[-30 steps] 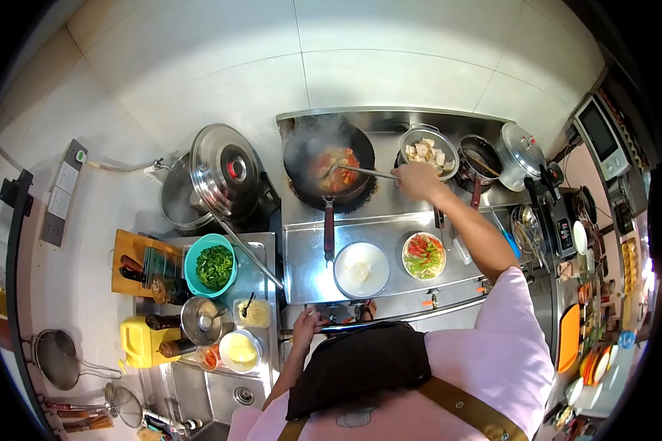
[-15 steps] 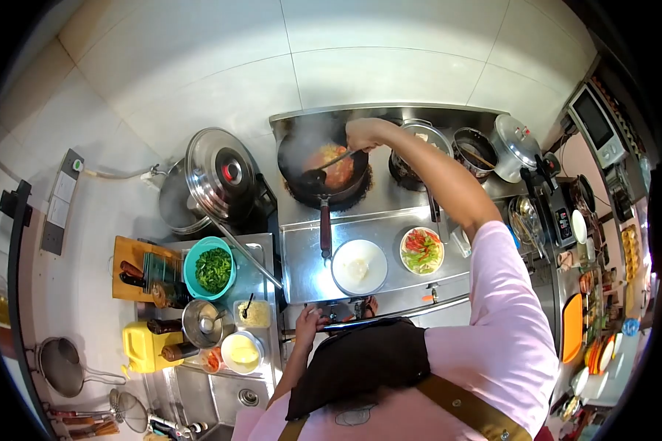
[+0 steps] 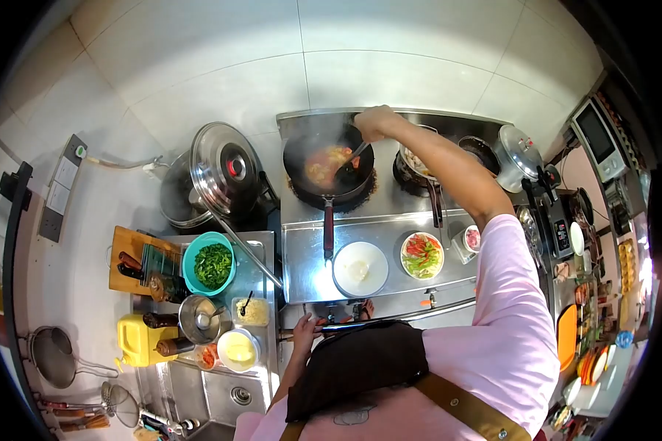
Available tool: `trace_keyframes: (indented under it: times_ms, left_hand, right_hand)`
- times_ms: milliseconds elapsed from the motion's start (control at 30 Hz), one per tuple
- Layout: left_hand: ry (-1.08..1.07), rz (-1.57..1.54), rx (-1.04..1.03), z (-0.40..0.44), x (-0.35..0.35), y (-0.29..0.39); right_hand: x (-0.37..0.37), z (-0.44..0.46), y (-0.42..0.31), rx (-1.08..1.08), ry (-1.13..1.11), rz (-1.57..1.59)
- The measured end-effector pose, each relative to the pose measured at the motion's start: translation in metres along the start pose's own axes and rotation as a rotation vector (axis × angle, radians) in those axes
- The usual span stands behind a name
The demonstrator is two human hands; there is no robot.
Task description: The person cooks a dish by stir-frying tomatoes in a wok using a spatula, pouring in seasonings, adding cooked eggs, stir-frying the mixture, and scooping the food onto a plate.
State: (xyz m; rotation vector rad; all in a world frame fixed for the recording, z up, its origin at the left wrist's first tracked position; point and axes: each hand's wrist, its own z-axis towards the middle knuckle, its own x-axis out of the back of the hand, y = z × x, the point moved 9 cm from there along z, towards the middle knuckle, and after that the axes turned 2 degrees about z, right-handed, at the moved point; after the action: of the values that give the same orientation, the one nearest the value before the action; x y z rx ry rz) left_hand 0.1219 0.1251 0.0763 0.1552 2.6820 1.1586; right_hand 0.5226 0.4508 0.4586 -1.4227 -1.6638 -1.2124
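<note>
While the right hand (image 3: 375,123) is closed around the upper end of a long, slim metal cooking utensil (image 3: 359,152), its dark head rests low in a deep black wok (image 3: 299,151). The fingers are bent and clamped on the shaft, though the back of the hand hides exactly how the thumb lies. The wok sits on the left part of the stainless-steel stove (image 3: 387,203), with chunky red-and-yellow food (image 3: 322,166) in a reddish sauce inside it and steam above.

The utensil looks stiff and fairly light, best held near its far end, clear of the hot rim. The food should be soft, wet and slippery, so pieces may slide or break under a hard push. The wok is probably heavy and rigid; its dark brown handle (image 3: 329,234), which points toward the person, looks the place to grasp it.

Near the stove's front edge, the left hand (image 3: 304,329) hangs low, away from the wok. Its fingers look slightly bent, but I cannot tell whether they grip anything. On the lower steel surface stand a round white bowl (image 3: 339,281) and, apart from it, a white plate (image 3: 422,277) of red and green pepper strips (image 3: 422,254).
</note>
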Motion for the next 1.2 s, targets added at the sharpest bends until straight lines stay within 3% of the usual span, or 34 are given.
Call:
trace_keyframes:
  times_ms: [167, 400, 533, 733, 767, 867, 967, 1200]
  left_hand:
    - [-0.021, -0.069, -0.037, 0.012, -0.005, 0.007]
    - [-0.146, -0.047, -0.024, 0.032, -0.027, 0.019]
    - [-0.191, -0.054, -0.143, 0.062, -0.057, 0.067]
    - [-0.223, -0.058, -0.162, 0.098, -0.122, 0.144]
    - [-0.22, -0.071, -0.142, 0.103, -0.132, 0.151]
    - [-0.194, -0.068, -0.182, 0.126, -0.15, 0.164]
    - [-0.089, 0.043, -0.193, 0.143, -0.146, 0.163]
    - [-0.087, 0.139, -0.154, 0.138, -0.12, 0.178]
  right_hand:
    - [0.032, -0.021, 0.023, -0.036, 0.122, -0.047]
    - [0.012, 0.01, 0.041, -0.083, 0.262, -0.162]
    - [0.001, 0.011, 0.031, 0.016, 0.307, -0.183]
    - [-0.021, -0.01, 0.065, -0.141, 0.331, 0.213]
    - [-0.03, -0.023, 0.059, -0.193, 0.232, 0.292]
    - [-0.106, -0.007, 0.056, -0.295, 0.367, 0.582]
    - [-0.172, -0.016, 0.031, -0.41, 0.416, 0.781]
    - [-0.239, -0.045, -0.017, -0.358, 0.449, 1.126]
